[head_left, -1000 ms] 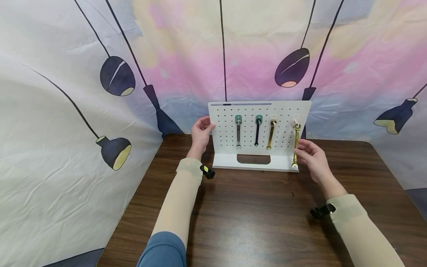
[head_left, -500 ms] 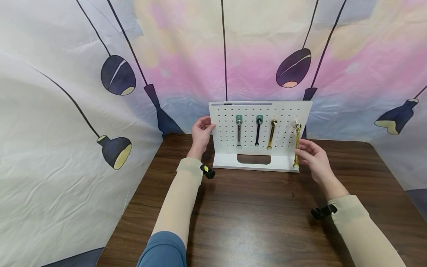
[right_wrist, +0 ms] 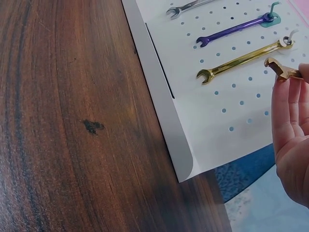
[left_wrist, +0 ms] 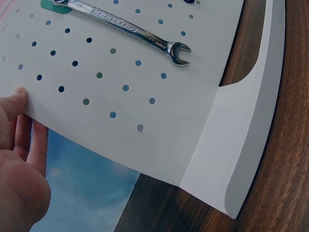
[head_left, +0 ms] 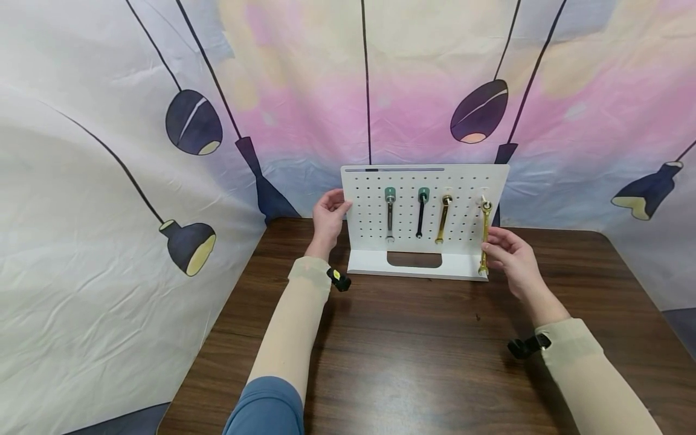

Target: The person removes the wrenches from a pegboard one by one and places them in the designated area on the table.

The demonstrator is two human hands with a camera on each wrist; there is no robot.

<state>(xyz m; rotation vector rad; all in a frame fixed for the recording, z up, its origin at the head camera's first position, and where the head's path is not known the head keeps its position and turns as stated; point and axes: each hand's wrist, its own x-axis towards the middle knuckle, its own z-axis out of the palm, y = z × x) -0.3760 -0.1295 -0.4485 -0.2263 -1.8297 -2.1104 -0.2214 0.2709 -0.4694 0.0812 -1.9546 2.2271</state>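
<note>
Hands (head_left: 326,222) (head_left: 512,258) hold pegboard (head_left: 370,243) and gold wrench (head_left: 486,232) beside three hanging wrenches (right_wrist: 236,30).

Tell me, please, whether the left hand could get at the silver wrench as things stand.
Probably yes, once the left hand lets go of the pegboard: nothing visible stands between it and the silver wrench.

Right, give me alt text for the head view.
A person's left hand pinches one edge of a white pegboard standing on a wooden table; the right hand holds a gold wrench near the other edge. Three more wrenches hang between the hands.
</note>
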